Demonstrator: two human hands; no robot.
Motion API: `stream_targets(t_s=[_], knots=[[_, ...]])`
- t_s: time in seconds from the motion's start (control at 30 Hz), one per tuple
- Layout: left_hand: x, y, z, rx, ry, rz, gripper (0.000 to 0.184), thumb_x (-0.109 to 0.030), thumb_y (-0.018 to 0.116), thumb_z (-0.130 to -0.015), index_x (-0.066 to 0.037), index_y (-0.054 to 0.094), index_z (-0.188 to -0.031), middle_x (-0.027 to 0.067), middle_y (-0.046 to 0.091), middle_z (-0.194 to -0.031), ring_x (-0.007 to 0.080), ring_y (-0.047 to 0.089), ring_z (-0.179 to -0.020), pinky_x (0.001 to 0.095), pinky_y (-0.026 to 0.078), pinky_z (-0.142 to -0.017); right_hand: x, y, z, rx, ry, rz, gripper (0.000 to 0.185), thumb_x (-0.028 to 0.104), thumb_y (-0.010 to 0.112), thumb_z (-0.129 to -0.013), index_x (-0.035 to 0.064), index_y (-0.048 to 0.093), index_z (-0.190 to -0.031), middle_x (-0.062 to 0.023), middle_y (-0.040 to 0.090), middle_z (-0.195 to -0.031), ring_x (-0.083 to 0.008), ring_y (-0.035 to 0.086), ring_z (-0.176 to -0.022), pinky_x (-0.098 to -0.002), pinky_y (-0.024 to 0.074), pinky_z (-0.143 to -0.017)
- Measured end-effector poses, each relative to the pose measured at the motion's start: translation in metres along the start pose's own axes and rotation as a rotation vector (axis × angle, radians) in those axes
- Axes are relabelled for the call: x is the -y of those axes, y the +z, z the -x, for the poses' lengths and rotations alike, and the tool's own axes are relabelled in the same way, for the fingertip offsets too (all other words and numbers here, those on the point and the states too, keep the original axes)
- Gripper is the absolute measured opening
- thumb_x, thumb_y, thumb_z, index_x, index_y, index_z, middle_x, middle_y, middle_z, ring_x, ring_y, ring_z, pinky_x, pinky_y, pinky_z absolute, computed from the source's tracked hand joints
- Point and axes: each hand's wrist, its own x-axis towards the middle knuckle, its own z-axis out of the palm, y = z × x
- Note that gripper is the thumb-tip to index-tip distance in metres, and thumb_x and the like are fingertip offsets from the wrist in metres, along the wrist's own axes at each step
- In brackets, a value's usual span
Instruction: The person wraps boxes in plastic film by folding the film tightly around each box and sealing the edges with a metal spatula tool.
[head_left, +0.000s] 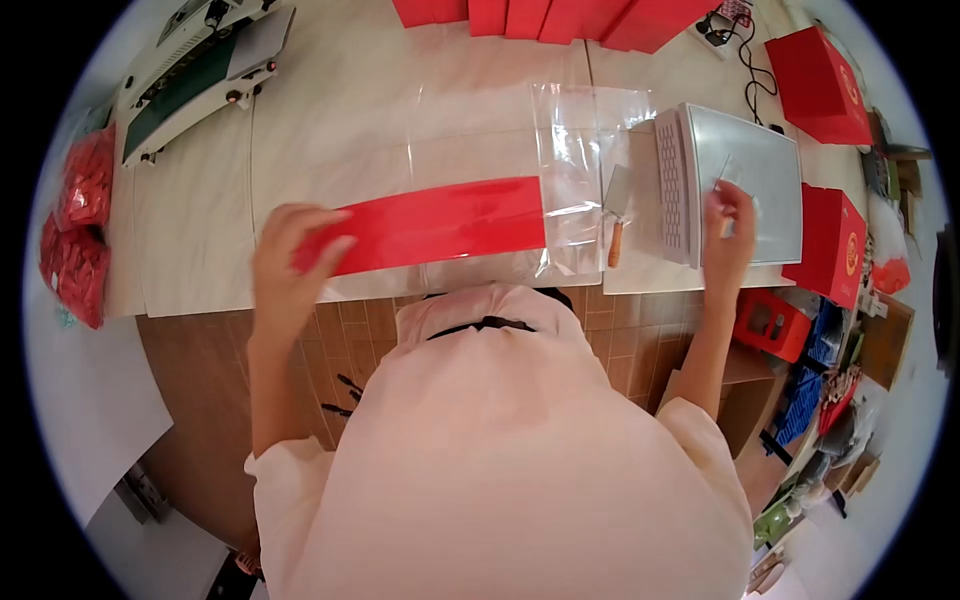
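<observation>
My left hand [295, 255] grips the left end of a long glossy red box [450, 225], thumb on the near side and fingers on the far side. The box lies over a sheet of clear plastic film [570, 160] spread on the table. My right hand [733, 225] is over the silver metal plate [775, 180] of a flat device, its fingers pinched together. A small translucent piece shows at the fingertips, too faint to name. Between the box and the device lies a scraper [615, 235] with a wooden handle.
Several red boxes [545, 18] line the table's far edge. More red boxes [815, 85] stand at the right, near a black cable [757, 75]. A machine with a green belt [190, 95] sits at the far left, above bags of red items [80, 210].
</observation>
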Motion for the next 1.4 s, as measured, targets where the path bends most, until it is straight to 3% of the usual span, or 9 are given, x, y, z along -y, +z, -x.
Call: stream_targets(t_s=[0.1,0.17,0.5,0.63,0.7,0.87,1.13,1.2,1.4], knots=[[-0.024,0.031,-0.015,0.201,0.136,0.0,0.035,-0.01,0.077,-0.076,-0.007,0.066,-0.109,0.0076,0.06,-0.107,0.025,0.058,-0.1,0.0336,0.047,-0.086,0.091,0.034,0.007,0.336,-0.537,-0.023,0.034,0.013,0.079,-0.075,0.0063,0.065,-0.105,-0.0096,0.062,-0.108,-0.0286,0.057,-0.101,-0.0416,0.0438,-0.09],[-0.033,0.05,-0.024,0.24,0.157,-0.001,0.035,-0.011,0.077,-0.077,-0.006,0.066,-0.109,0.0071,0.059,-0.106,0.0247,0.058,-0.099,0.0345,0.048,-0.084,0.116,0.058,0.011,0.473,-0.656,-0.094,0.036,0.018,0.082,-0.071,0.0061,0.065,-0.1,-0.009,0.062,-0.103,-0.028,0.056,-0.098,-0.0409,0.0427,-0.089],[-0.039,0.079,-0.037,0.393,0.116,0.122,0.023,-0.01,0.076,-0.078,-0.003,0.061,-0.094,0.0066,0.056,-0.095,0.0219,0.058,-0.088,0.0345,0.049,-0.076,0.123,0.071,0.002,0.65,-0.651,0.039,0.034,0.019,0.084,-0.067,0.0084,0.056,-0.083,-0.004,0.058,-0.091,-0.0245,0.053,-0.087,-0.0379,0.0397,-0.085],[-0.04,0.079,-0.037,0.376,0.139,0.08,0.023,-0.014,0.076,-0.076,-0.007,0.061,-0.091,0.0054,0.057,-0.093,0.0257,0.057,-0.091,0.0403,0.046,-0.081,0.125,0.076,0.005,0.677,-0.718,-0.041,0.027,0.015,0.08,-0.071,0.0077,0.057,-0.082,-0.0051,0.059,-0.096,-0.0257,0.055,-0.093,-0.0387,0.0411,-0.086],[-0.044,0.076,-0.034,0.226,0.275,-0.057,0.024,-0.01,0.077,-0.075,-0.004,0.061,-0.093,0.0053,0.06,-0.101,0.0245,0.059,-0.092,0.0334,0.05,-0.079,0.122,0.08,0.007,0.632,-0.785,-0.075,0.024,0.013,0.079,-0.073,0.0073,0.057,-0.082,-0.0055,0.061,-0.1,-0.0264,0.056,-0.097,-0.039,0.0422,-0.087],[-0.025,0.069,-0.023,0.109,0.407,-0.176,0.02,-0.011,0.076,-0.075,-0.004,0.063,-0.089,0.0047,0.066,-0.113,0.0244,0.063,-0.099,0.034,0.052,-0.081,0.104,0.085,0.016,0.57,-0.935,-0.141,0.014,0.008,0.071,-0.079,0.0069,0.06,-0.087,-0.0068,0.065,-0.116,-0.0251,0.062,-0.105,-0.0393,0.0468,-0.088],[-0.014,0.072,-0.013,0.036,0.525,-0.183,0.016,-0.009,0.076,-0.073,-0.005,0.067,-0.085,0.0048,0.071,-0.1,0.0218,0.067,-0.087,0.0335,0.054,-0.073,0.095,0.09,0.024,0.505,-0.933,-0.217,0.015,0.006,0.074,-0.077,0.0083,0.062,-0.087,-0.0041,0.068,-0.104,-0.0224,0.063,-0.089,-0.0369,0.0466,-0.081],[-0.017,0.074,-0.014,0.055,0.39,-0.124,0.014,-0.008,0.076,-0.074,-0.004,0.067,-0.084,0.0055,0.071,-0.096,0.0217,0.066,-0.085,0.0331,0.054,-0.069,0.096,0.091,0.023,0.505,-0.881,-0.252,0.017,0.006,0.075,-0.076,0.0085,0.062,-0.086,-0.0033,0.067,-0.098,-0.0219,0.061,-0.084,-0.0362,0.0462,-0.078],[-0.022,0.078,-0.022,0.036,0.28,-0.049,0.013,-0.005,0.075,-0.077,-0.004,0.066,-0.087,0.0063,0.067,-0.093,0.0235,0.064,-0.08,0.0325,0.052,-0.066,0.098,0.097,0.028,0.48,-0.34,-0.446,0.02,0.005,0.078,-0.075,0.0097,0.06,-0.084,-0.0055,0.059,-0.092,-0.0227,0.056,-0.082,-0.0378,0.0428,-0.076]])
